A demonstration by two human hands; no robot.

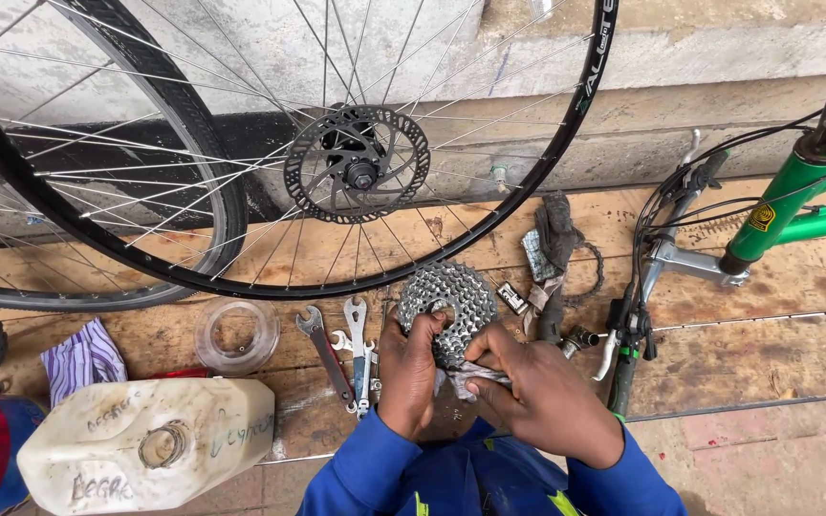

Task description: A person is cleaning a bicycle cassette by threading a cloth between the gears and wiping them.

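Both hands of the person in blue sleeves meet low in the middle of the view, over a worn wooden board. The left hand (411, 368) holds a silver cassette of bicycle sprockets (447, 308) by its lower left edge, with the fingers closed on the teeth. The right hand (537, 394) is closed on a small grey rag (470, 376), which it presses against the lower side of the cassette. The cassette stands tilted in front of the person, just below the rim of a spoked wheel (451, 244) with a disc brake rotor (357, 164) at its hub. A second wheel, with a tyre (198, 143), leans behind it on the left. Just beside the left hand lie several flat spanners (348, 354) and a clear plastic ring (236, 334). Further left are a dirty white jerrycan (145, 444) and a striped cloth (83, 358). To the right, a green bicycle frame (795, 196) and a handlebar with brake lever (638, 315) rest on the boards.
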